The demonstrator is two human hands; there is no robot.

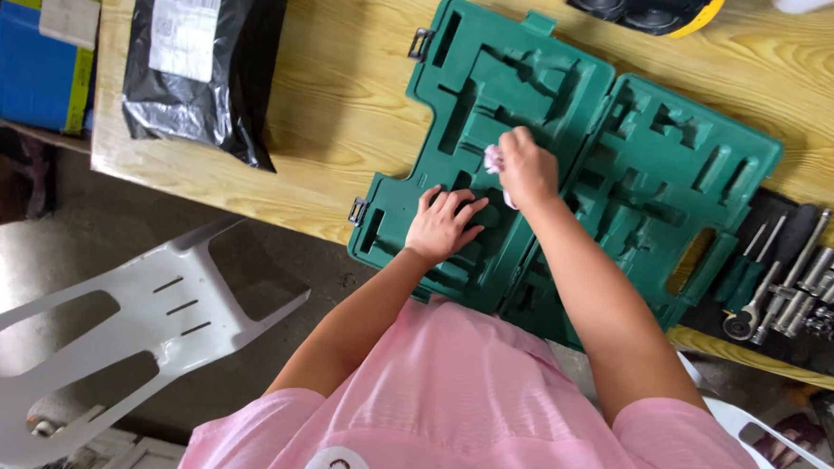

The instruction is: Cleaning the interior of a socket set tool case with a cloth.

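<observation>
Across the middle of the scene runs a pale yellow wood-grain table (pixel 349 79), and lying open on it, spread flat with both halves showing, is a dark green moulded plastic tool case (pixel 649 171) whose shaped recesses hold no tools. At ten o'clock from the case sits a glossy black plastic mailing bag (pixel 207 71) with a white label, and farther out at nine o'clock a blue cardboard box (pixel 37 43) with yellow tape. Below the table edge, at seven o'clock, a white plastic chair (pixel 146 325) lies tipped on the concrete floor. At three o'clock from the case, a row of steel sockets, a ratchet and green-handled drivers (pixel 795 283) rests on a dark mat. At twelve o'clock, a yellow-rimmed black tray (pixel 638 8) pokes in from the table's far edge. The person in the pink shirt leans over the case: the left hand (pixel 441 226) lies flat with fingers spread, pressed on the case's near left half and holding nothing. The right hand (pixel 527 169) is curled closed around a small crumpled white cloth (pixel 491 158), touching the case close to the hinge line.
</observation>
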